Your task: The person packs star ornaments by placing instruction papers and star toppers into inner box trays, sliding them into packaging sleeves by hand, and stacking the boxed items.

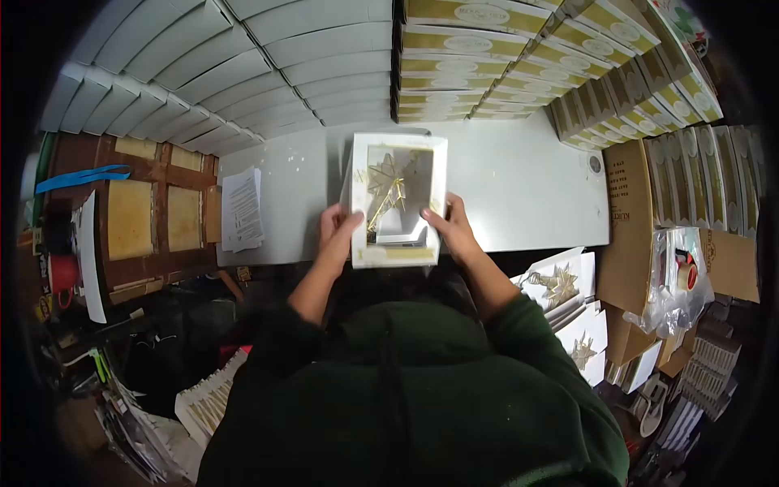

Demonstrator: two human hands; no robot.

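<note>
Between my two hands is a white and gold window box (396,258), held over the front edge of the table. Through its window shows a gold star tree topper (387,185) with a coiled or narrow base, lying at a slant. My left hand (334,231) grips the box's lower left side, thumb on the front face. On the lower right side, my right hand (454,231) has its thumb at the window's edge. The fingers behind the box are partly hidden.
Plain white boxes (316,49) and gold-labelled boxes (462,49) are stacked along the back of the grey table (519,195). Printed papers (242,211) lie at the left. More star toppers on white cards (560,284) sit at my right, near a cardboard carton (629,219) and a plastic bag (677,280).
</note>
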